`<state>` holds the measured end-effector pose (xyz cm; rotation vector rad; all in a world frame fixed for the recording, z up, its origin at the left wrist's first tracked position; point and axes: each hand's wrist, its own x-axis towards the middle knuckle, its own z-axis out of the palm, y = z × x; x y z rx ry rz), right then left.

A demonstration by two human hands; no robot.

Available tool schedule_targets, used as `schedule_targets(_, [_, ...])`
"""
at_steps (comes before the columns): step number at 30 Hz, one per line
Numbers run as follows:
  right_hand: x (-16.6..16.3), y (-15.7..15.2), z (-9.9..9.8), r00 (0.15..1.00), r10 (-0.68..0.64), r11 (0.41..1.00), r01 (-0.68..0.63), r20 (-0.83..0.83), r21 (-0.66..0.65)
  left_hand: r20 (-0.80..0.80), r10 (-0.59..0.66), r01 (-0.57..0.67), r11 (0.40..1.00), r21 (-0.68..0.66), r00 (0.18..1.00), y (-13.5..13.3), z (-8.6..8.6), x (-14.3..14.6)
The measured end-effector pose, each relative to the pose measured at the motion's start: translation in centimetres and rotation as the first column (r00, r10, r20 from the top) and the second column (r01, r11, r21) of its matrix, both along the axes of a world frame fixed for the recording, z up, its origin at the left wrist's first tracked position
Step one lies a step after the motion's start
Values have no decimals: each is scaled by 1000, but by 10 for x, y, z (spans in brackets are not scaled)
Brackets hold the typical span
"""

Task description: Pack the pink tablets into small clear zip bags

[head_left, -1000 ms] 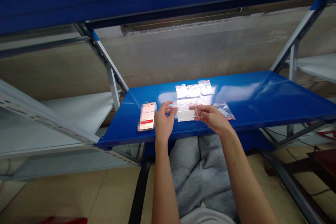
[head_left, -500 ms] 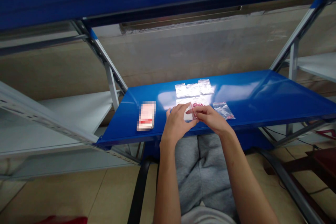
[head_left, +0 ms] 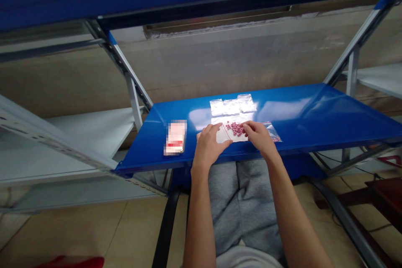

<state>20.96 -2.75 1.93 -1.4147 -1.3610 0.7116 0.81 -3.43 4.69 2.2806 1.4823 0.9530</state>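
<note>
A small clear zip bag [head_left: 234, 130] holding several small red beads lies flat on the blue shelf [head_left: 301, 113]. My left hand [head_left: 209, 146] rests on the bag's left end with curled fingers pressing it down. My right hand [head_left: 259, 136] pinches the bag's right end between thumb and fingers. A second small clear bag with red bits [head_left: 272, 130] lies just right of my right hand. A row of clear bags [head_left: 232, 105] sits behind.
A phone [head_left: 175, 137] lies on the shelf to the left of my hands. Grey metal shelf posts [head_left: 132, 88] rise at left and right, with pale shelves [head_left: 88, 130] beside. My grey-trousered legs [head_left: 241, 201] are below the shelf edge.
Both hands brought the bead bag together in the air, then lowered it flat onto the shelf, where the red beads now show. The left hand moved right to the bag.
</note>
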Motion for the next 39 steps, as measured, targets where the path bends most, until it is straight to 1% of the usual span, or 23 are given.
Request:
schedule_targets(2, [5,2,-6,975,-105,994,98,194,46,-34,4,-5,1000,-5,999,2,-3,-1])
schedule_targets(3, [6,3,-8,957,-124,992,115,264,47,-48,4,-4,1000,-9,999,2,-4,-1])
schedule_targets(7, [1,4,-13,889,-80,996,88,450,4,-69,-2,0,1000,-26,998,3,-7,1])
schedule_targets(11, [-8,5,-17,820,-74,997,82,567,12,-65,-12,10,999,-32,998,3,-7,2])
schedule_targets(14, [-11,4,-19,804,-83,995,102,588,1,-64,-16,14,1000,-25,998,4,-8,1])
schedule_targets(19, [-10,5,-21,808,-81,996,83,583,24,-48,-15,15,1000,-17,999,4,-9,0])
schedule_targets(22, [-8,7,-18,848,-90,996,63,522,68,-26,-29,29,999,-26,999,4,-10,0])
schedule_targets(25, [-11,7,-14,903,-77,994,35,423,107,17,-49,50,998,-38,999,5,-10,1])
schedule_targets(28, [-19,6,-11,955,-10,994,-23,297,109,58,-71,74,996,-54,996,5,-11,4])
schedule_targets(30, [-26,6,-10,972,55,992,-79,230,97,86,-85,91,994,-66,993,6,-12,6])
schedule_targets(33, [-34,6,-9,974,130,986,-147,188,81,123,-103,111,992,-58,987,8,-14,6])
schedule_targets(39, [-36,6,-5,975,171,980,-183,142,79,163,-127,135,990,-36,978,11,-19,3])
